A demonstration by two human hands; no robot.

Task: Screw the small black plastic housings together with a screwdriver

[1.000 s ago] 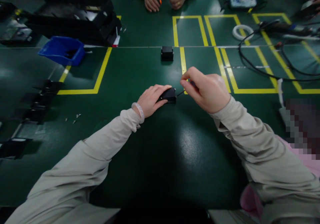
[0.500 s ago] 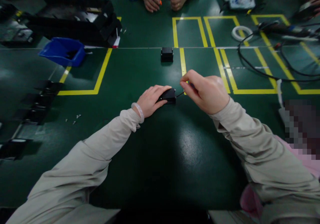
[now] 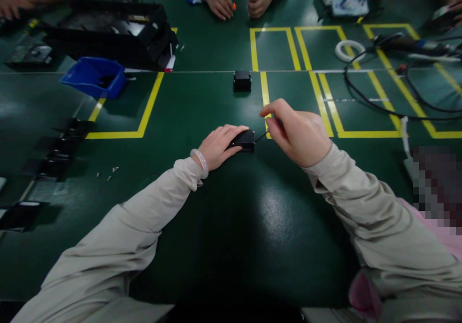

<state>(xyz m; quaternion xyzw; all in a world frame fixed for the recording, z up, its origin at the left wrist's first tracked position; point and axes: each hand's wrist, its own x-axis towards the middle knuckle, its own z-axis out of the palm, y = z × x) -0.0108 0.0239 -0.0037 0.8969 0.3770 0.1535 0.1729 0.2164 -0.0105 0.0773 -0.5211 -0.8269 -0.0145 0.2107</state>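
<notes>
My left hand (image 3: 217, 148) is closed around a small black box-shaped part (image 3: 246, 140), holding it flat on the green table. Thumb and fingers grip its near and far sides, and its right end shows. A thin dark rod-shaped tool (image 3: 261, 137), which looks like a hex key, meets that end at a slant. Its other end goes into my right hand (image 3: 296, 131), whose fingers are curled, with the index fingertip slightly apart from the thumb. Part of the tool is hidden by that hand. Farther off, a similar black block (image 3: 242, 81) stands alone.
Several small screws (image 3: 114, 170) lie at left, near a row of black parts (image 3: 57, 152). Behind them are a blue bin (image 3: 94, 76) and a black tray (image 3: 104, 41). A white ring (image 3: 349, 49) and a black cable (image 3: 364, 93) lie right. Another person's hands (image 3: 221, 4) are across the table.
My right index fingertip has parted slightly from the thumb, and more of the rod shows. My left hand keeps its hold on the black part. The whole view has shifted a little.
</notes>
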